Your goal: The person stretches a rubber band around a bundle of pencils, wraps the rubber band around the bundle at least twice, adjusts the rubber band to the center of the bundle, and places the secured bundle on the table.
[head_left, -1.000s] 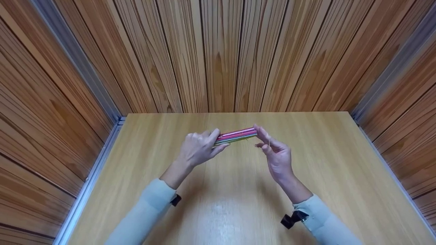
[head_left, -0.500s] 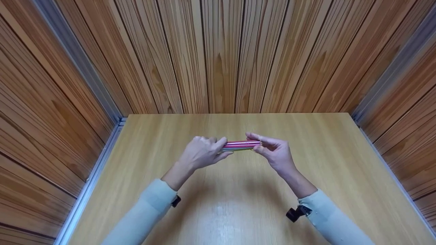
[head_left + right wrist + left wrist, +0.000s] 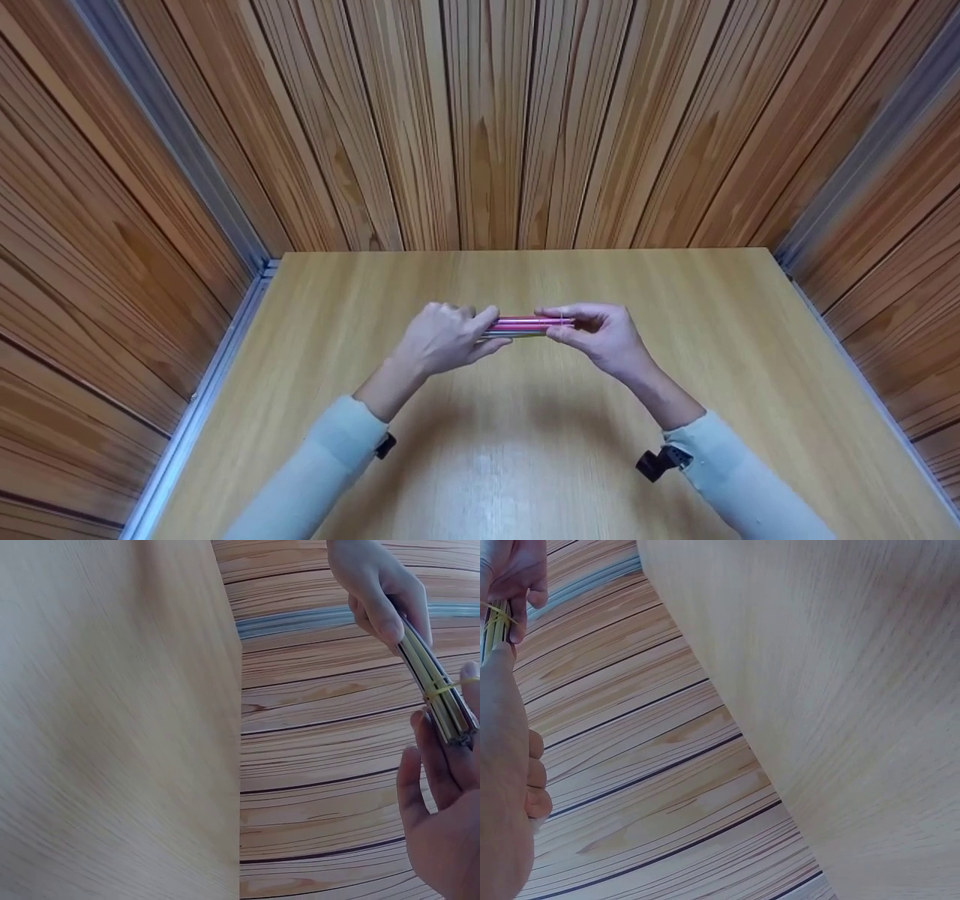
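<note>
A bundle of slim coloured pencils (image 3: 521, 325), pink, purple and blue-green on top, is held level above the table. My left hand (image 3: 441, 339) grips its left end, thumb below and fingers over it. At the other end is my right hand (image 3: 604, 337), its thumb and fingertips around the pencil ends. A thin yellow rubber band (image 3: 441, 691) crosses the bundle near that end in the right wrist view. It stretches out to the right thumb (image 3: 471, 675), while other fingers lie beneath the pencils. The left wrist view shows the band (image 3: 502, 613) between both hands.
The wooden table (image 3: 480, 465) lies below both hands. Wood-plank walls (image 3: 487, 127) stand at the back and both sides, with metal rails (image 3: 195, 420) along the edges. A small black camera (image 3: 656, 463) sits on the right wrist.
My right hand has closed in from the right end with the rubber band and moved left along the pencils. The bundle has come down slightly and levelled from its tilt.
</note>
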Demonstrator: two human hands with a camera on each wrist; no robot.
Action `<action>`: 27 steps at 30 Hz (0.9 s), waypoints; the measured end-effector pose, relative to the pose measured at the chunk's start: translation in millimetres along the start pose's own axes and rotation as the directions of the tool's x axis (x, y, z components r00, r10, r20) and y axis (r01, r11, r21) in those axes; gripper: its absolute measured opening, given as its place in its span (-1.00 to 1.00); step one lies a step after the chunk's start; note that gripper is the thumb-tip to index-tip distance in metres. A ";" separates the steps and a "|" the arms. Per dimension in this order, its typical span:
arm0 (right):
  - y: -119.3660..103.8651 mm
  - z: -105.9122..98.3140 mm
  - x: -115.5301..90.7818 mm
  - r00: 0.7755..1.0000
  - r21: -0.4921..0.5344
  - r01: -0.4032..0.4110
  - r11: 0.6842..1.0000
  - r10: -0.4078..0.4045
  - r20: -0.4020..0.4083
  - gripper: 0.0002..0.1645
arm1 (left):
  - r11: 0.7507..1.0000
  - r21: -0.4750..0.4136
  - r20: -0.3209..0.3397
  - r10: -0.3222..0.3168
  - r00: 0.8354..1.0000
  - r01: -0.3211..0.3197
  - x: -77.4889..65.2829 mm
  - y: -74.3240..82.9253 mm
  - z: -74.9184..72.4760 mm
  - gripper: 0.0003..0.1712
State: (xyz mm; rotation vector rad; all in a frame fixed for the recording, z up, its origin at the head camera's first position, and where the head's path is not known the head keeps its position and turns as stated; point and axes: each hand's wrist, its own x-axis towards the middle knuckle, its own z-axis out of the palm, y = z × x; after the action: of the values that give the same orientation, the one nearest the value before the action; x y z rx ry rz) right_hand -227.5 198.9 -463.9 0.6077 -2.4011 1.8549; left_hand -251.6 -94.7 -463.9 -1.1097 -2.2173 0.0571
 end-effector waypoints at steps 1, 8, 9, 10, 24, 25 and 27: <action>-0.3 -0.5 0.2 1.000 -0.007 -0.003 1.000 0.003 0.010 -0.63 | 1.000 -0.004 0.002 -0.001 1.000 0.001 -0.4 0.0 0.7 -0.49; -1.1 -1.1 2.0 0.998 -0.023 -0.037 0.999 0.038 0.045 -0.69 | 1.000 -0.028 0.022 -0.007 1.000 0.007 -1.3 2.5 2.4 -0.50; -1.1 -0.8 2.1 0.998 -0.015 -0.027 1.000 0.028 0.051 -0.70 | 0.999 -0.031 0.025 -0.006 1.000 0.007 -1.1 3.3 2.7 -0.50; -1.1 -0.5 2.2 0.998 -0.009 -0.016 1.000 0.017 0.055 -0.72 | 1.000 -0.031 0.028 -0.004 1.000 0.005 -0.9 4.0 2.7 -0.50; 2.9 -4.7 3.3 0.991 0.018 0.078 0.997 -0.079 0.111 -0.75 | 0.995 -0.092 0.085 -0.022 0.996 0.030 -4.5 4.8 3.6 -0.52; 2.9 -6.0 3.4 0.991 0.026 0.086 0.996 -0.089 0.100 -0.73 | 0.994 -0.104 0.085 -0.030 0.996 0.038 -5.1 3.8 3.5 -0.52; 3.2 -8.7 4.0 0.992 0.047 0.105 0.993 -0.108 0.069 -0.69 | 0.992 -0.113 0.083 -0.047 0.995 0.056 -6.8 1.4 3.8 -0.53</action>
State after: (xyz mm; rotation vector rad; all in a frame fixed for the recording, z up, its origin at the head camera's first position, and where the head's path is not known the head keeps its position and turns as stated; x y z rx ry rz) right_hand -234.0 206.6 -463.3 0.8025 -2.3256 1.8767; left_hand -249.9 -97.9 -471.0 -1.1289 -2.3451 -0.0501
